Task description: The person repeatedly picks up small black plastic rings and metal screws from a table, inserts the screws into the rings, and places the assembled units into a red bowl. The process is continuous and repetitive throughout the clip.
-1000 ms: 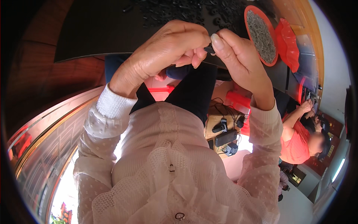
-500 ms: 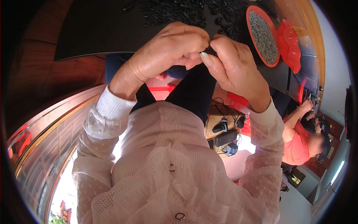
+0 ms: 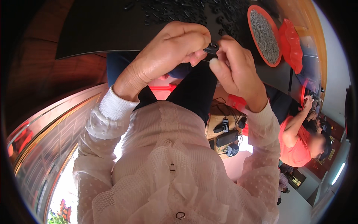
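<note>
A small black plastic part with a hole (image 3: 211,48) sits between my two hands, above my lap at the table's near edge. My left hand (image 3: 179,43) is closed, gripping one end of the part at its fingertips. At the other end is my right hand (image 3: 236,69), its curled fingers beside or touching the part. The right thumb stands apart from those fingers and off the part. Many similar black plastic parts (image 3: 173,13) lie loose on the dark table (image 3: 97,31) beyond my hands.
An orange-red bowl (image 3: 276,59) full of small grey metal pieces (image 3: 264,35) stands at the right, beside a red wavy-edged dish (image 3: 292,46). Below my right forearm is a cardboard box (image 3: 210,128) with cables and black devices. A person in red (image 3: 294,149) sits farther right.
My right thumb has lifted away from the black part, leaving more of it exposed. Both hands stay close together. The person at the right has raised an arm slightly.
</note>
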`<state>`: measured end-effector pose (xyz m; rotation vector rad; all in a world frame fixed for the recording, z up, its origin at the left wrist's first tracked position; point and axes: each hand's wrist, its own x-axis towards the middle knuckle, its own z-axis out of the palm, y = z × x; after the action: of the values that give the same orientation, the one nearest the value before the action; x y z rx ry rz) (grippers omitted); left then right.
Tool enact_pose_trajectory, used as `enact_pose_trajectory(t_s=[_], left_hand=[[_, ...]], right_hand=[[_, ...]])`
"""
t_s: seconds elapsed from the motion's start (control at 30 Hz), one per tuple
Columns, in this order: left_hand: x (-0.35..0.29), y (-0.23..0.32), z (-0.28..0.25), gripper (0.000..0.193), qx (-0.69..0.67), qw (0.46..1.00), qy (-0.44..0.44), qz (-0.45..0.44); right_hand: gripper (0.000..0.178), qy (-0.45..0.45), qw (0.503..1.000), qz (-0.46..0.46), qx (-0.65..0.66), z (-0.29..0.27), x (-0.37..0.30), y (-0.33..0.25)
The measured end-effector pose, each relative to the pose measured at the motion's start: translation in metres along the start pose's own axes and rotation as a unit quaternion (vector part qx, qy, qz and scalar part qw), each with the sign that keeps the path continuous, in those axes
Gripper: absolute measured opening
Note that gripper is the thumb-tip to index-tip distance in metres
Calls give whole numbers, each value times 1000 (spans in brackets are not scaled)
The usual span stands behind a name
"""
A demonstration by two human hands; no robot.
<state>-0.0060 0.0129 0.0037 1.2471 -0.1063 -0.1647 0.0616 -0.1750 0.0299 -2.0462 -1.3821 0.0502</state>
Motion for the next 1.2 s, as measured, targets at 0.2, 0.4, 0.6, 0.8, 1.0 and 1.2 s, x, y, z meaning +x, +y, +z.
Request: enact_pose_trajectory(t_s=[0.2,0.4,0.6,0.8,1.0,1.2], left_hand=[[3,-13,7,23,41,995,45,76],[1,-4,5,22,2,998,56,37],[4,-5,1,22,-3,999,31,43],[7,-2,7,20,56,996,59,37],[7,-6,7,17,52,996,68,-8],[8,-3,-7,18,26,1000,1,-1]], right_hand=[[6,71,949,166,259,13,-8,-15],[11,92,917,202,332,17,-3,-10],[11,118,884,253,374,17,4,-11],[10,147,848,248,444,26,1,-10],[8,141,881,229,389,27,-5,-10],[7,95,955,150,237,19,-16,-7]])
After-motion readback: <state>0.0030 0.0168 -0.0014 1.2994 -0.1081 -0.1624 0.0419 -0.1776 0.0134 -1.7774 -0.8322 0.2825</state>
